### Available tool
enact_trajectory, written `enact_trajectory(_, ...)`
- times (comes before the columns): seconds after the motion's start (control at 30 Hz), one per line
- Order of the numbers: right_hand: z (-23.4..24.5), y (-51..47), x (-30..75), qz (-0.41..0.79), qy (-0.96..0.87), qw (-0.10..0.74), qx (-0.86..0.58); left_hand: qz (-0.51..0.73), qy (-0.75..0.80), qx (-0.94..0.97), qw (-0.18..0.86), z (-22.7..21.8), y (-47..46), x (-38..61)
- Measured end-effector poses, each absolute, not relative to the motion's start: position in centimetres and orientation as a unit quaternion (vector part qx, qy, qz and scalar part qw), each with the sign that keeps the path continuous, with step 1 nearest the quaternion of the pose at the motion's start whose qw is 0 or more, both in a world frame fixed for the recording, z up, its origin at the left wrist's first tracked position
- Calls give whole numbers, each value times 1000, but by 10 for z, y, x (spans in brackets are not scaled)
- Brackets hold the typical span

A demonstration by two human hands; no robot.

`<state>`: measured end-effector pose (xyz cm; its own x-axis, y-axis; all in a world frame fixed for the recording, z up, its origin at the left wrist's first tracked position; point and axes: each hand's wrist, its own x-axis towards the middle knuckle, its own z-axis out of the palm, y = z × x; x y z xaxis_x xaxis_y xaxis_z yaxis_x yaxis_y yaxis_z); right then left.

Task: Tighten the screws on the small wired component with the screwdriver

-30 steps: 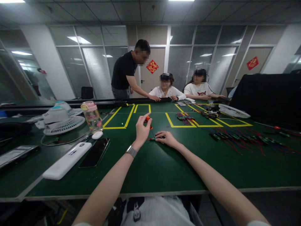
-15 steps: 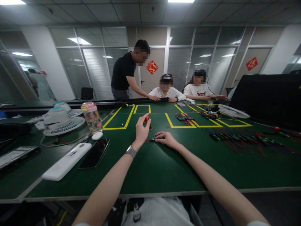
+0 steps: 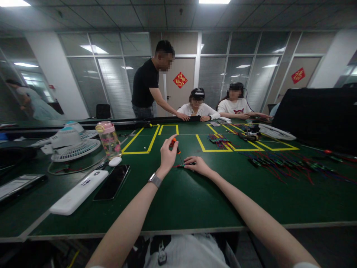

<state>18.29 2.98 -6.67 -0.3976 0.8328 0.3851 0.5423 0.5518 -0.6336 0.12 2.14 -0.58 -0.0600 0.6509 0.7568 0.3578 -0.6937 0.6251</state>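
Observation:
My left hand (image 3: 168, 154) is closed around the orange-and-black handle of a screwdriver (image 3: 174, 141), and part of that handle is hidden by my fingers. Its thin shaft slants down to a small green circuit board (image 3: 180, 165) lying on the table. With bent fingers pressed together, my right hand (image 3: 197, 164) grips the board's right end. A red wire sticks out at the board's left side. Whether the screwdriver tip touches the board is too small to tell.
Wired circuit boards (image 3: 290, 165) lie at right, and another bunch (image 3: 219, 140) sits by the yellow tape. At left are a bottle (image 3: 108, 137), a white power bank (image 3: 79, 192), a dark phone (image 3: 112, 182) and white fans (image 3: 76, 149). Across the table, several people (image 3: 147, 85) are present.
My hands, the screwdriver and the board have hardly moved. Across the table, the standing person's head has shifted slightly left and up; a person in the far left background has moved left.

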Motion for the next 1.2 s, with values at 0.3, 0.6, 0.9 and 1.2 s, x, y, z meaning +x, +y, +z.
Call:
enact_trajectory(0.3, -65, 29, 182, 207, -810, 345, -427, 622, 365, 680, 132, -1, 17, 3)
enact_trajectory(0.6, -65, 28, 182, 209, -807, 346, -430, 624, 368, 674, 148, -4, 20, 2)
enact_trajectory(0.9, -66, 30, 184, 207, -810, 345, -427, 620, 374, 675, 145, -3, 20, 2)
enact_trajectory(1.2, -68, 31, 184, 210, -809, 351, -423, 622, 374, 675, 132, -3, 20, 2)
